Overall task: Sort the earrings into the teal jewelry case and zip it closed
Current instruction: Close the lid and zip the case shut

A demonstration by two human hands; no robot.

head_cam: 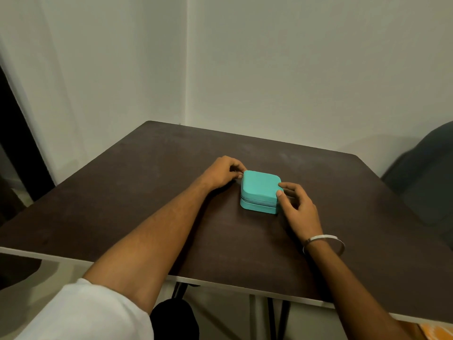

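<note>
A square teal jewelry case point(259, 186) with rounded corners sits on the dark brown table point(147, 204), its lid down and a zip line running along its front side. My left hand point(224, 173) is at the case's far left corner, fingers curled and pinching something small there, probably the zip pull. My right hand point(297, 204) holds the case's right side, thumb on the lid's near right corner and fingers curled along the side. A silver bangle circles my right wrist. No earrings are visible.
The table stands in a corner of pale walls. A dark chair back point(426, 177) stands at the right, beyond the table's edge. The table's near edge point(220, 283) runs across below my forearms.
</note>
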